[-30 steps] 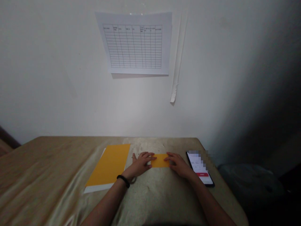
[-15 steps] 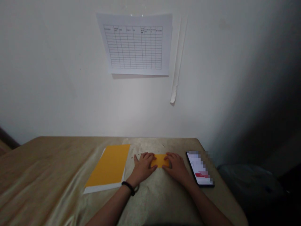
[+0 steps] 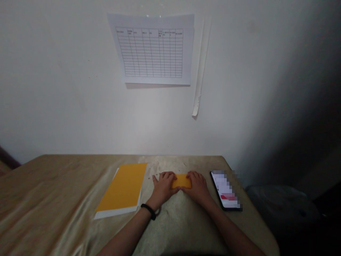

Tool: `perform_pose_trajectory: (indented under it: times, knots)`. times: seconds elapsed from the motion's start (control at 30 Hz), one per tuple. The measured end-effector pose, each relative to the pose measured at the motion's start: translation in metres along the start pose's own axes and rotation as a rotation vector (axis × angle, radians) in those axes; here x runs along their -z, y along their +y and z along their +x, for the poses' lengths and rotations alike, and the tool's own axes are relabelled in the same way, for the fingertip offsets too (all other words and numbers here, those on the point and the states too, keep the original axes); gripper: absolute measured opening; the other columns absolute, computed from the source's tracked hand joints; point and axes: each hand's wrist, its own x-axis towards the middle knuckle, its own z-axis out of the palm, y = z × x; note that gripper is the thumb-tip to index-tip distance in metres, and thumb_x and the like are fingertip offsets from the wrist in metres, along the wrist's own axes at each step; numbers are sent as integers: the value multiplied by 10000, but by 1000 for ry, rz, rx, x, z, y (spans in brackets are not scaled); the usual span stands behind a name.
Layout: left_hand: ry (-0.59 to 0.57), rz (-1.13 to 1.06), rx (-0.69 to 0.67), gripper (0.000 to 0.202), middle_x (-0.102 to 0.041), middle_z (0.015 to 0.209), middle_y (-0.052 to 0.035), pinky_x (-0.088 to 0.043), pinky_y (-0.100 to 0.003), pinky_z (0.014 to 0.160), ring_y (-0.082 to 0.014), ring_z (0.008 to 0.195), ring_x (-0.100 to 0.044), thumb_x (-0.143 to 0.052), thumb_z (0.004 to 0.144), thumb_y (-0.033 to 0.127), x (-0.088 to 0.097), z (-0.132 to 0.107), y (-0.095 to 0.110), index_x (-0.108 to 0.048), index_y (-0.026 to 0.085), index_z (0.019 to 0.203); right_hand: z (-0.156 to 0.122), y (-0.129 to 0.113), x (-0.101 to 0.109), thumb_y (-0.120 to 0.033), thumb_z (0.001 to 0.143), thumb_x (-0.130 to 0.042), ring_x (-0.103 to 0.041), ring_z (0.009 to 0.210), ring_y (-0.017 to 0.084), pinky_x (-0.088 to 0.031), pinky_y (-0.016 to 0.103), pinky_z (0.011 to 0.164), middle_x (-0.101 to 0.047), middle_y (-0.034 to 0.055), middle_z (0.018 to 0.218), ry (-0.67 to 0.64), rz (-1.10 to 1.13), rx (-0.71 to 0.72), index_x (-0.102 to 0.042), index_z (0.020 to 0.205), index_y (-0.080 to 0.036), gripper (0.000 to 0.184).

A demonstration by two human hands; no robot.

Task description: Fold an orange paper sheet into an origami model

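Observation:
A small rectangle of orange-yellow paper (image 3: 181,181) lies on the cloth between my two hands. My left hand (image 3: 165,185) grips its left end, with thumb at the near edge and fingers at the far edge. On the opposite end, my right hand (image 3: 196,185) holds the paper the same way, fingers curled over the far corner. Both thumbs meet, or nearly meet, at the paper's near edge. Whether the paper is folded or a single layer I cannot make out. The left wrist wears a black band (image 3: 149,211).
To the left lie larger orange-yellow sheets (image 3: 123,186) over white paper (image 3: 115,213). A phone with a lit screen (image 3: 226,192) rests at the right. Beige cloth (image 3: 66,199) covers the table, which meets a wall bearing a printed chart (image 3: 154,53).
My right thumb has moved left along the near edge toward the left thumb. The hands stay on the same small paper, and the view has shifted slightly.

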Motion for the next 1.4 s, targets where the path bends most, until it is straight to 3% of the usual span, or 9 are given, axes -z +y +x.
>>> perform_pose_trajectory:
  times: [0.37, 0.6, 1.0, 1.23, 1.4]
  knots:
    - [-35, -51, 37, 342, -572, 1357, -65, -115, -789, 1066, -339, 1322, -415, -684, 825, 449, 4, 2, 1, -611, 298, 1123, 4, 10, -1, -355, 745, -706, -483, 1257, 263, -303, 386, 1102, -571, 57, 1333, -74, 59, 1, -603, 1175, -249, 454]
    - [-89, -98, -7, 307, -572, 1392, -27, -90, -815, 1043, -340, 1340, -411, -681, 840, 395, 12, 2, -8, -644, 346, 1141, 4, 21, 2, -241, 737, -703, -480, 1286, 237, -318, 377, 1112, -577, 39, 1358, -97, 141, 25, -625, 1183, -256, 453]
    - [-222, -102, -46, 443, -505, 1494, -8, 4, -797, 1074, -325, 1428, -335, -623, 877, 252, 22, 2, -19, -606, 425, 1285, 4, 41, 17, -92, 708, -625, -470, 1331, 200, -321, 385, 1150, -568, 32, 1406, -180, 307, 60, -655, 1189, -252, 508]
    - [-283, -116, -71, 529, -442, 1545, 9, 23, -790, 1075, -314, 1454, -296, -587, 875, 197, 20, 4, -28, -550, 439, 1344, 6, 50, 14, -60, 679, -600, -473, 1328, 205, -313, 399, 1156, -564, 42, 1411, -193, 357, 87, -671, 1176, -245, 535]
    - [-241, -139, -74, 520, -468, 1527, 6, 48, -780, 1082, -308, 1452, -309, -583, 871, 192, 15, 2, -31, -554, 418, 1339, 6, 51, 13, -101, 700, -620, -464, 1334, 206, -302, 397, 1164, -557, 41, 1418, -194, 351, 93, -658, 1211, -246, 532]
